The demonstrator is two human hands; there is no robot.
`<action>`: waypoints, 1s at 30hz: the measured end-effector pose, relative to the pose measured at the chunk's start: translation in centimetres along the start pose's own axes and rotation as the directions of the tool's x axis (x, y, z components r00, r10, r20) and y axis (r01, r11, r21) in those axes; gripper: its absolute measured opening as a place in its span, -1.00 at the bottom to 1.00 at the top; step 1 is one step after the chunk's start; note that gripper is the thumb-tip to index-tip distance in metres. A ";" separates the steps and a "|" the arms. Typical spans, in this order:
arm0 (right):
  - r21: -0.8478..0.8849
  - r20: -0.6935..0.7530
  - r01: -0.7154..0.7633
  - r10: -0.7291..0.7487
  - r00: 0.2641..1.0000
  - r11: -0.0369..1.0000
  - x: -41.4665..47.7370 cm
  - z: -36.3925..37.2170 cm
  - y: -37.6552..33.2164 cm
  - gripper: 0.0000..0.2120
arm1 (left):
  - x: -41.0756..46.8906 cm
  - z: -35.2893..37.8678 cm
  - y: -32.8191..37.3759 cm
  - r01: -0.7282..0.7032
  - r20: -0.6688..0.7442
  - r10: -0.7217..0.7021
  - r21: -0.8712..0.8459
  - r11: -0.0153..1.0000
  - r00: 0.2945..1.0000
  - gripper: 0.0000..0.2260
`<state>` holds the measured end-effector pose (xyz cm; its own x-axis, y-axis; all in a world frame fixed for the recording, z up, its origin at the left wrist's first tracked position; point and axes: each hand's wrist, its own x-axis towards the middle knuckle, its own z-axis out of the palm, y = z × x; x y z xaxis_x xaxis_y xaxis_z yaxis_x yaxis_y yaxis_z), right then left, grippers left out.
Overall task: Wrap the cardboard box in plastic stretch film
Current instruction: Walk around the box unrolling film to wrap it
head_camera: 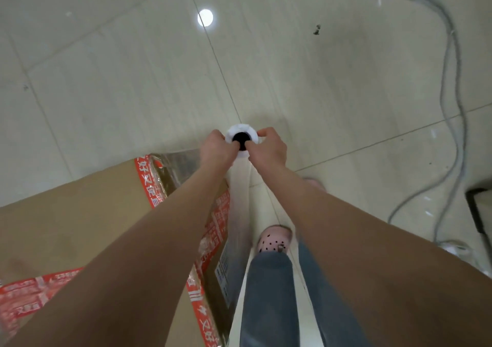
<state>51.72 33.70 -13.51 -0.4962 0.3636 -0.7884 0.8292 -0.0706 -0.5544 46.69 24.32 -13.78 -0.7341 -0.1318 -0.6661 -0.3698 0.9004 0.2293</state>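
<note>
Now the stretch film roll (241,135) stands upright just off the corner of the cardboard box (66,227), and both hands hold it at its top end. The left hand (217,148) grips the white rim from one side and the right hand (270,148) from the other. Their fingers (229,147) are curled over the edge and seem to hook into the dark core, though how deep they go is hidden.

The box sits on the tiled floor (133,67) at the left, its seams bound with red printed tape (145,179). A glossy layer of film (181,165) already shows over its far corner. The step in hand looks like carrying the roll round the box to lay another band.

To do that well, the roll should probably stay vertical and close to the cardboard, so the film comes off flat rather than roping into a cord. A loose hook in the core would let the roll spin, while a light squeeze on the rim would act as a brake and hold the tension. Pulling harder at each corner should help the film bite, and each pass ought to overlap the one before.

The person's pink clog (274,240) is right beside the roll's lower end, and a grey cable (452,80) trails over the floor to the right. Steps round the box therefore need some care.
</note>
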 end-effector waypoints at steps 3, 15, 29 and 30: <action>-0.004 -0.001 0.007 -0.007 1.000 1.000 0.4 0.7 -0.8 -0.84 | 0.9 -1.3 0.6 -0.133 0.009 0.133 0.162 0.978 0.991 -0.73; -0.125 0.097 0.072 -0.060 0.993 0.990 2.0 2.2 -3.0 -0.53 | 4.3 -4.2 1.1 -0.054 -0.010 0.057 0.176 0.983 0.998 -0.85; -0.089 0.219 -0.065 0.083 0.972 0.994 3.5 8.4 -6.3 -0.76 | 7.0 -7.8 -2.7 0.141 0.009 -0.143 0.120 0.983 0.990 -0.81; -0.091 0.207 -0.065 0.082 0.975 0.994 3.4 8.7 -6.3 -0.77 | 7.1 -8.1 -2.8 0.134 0.022 -0.138 0.126 0.983 0.990 -0.81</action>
<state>42.55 27.27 -15.00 -0.4686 0.1561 -0.8695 0.8796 -0.0090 -0.4757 37.94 17.53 -13.39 -0.6633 -0.2459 -0.7068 -0.3901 0.9196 0.0461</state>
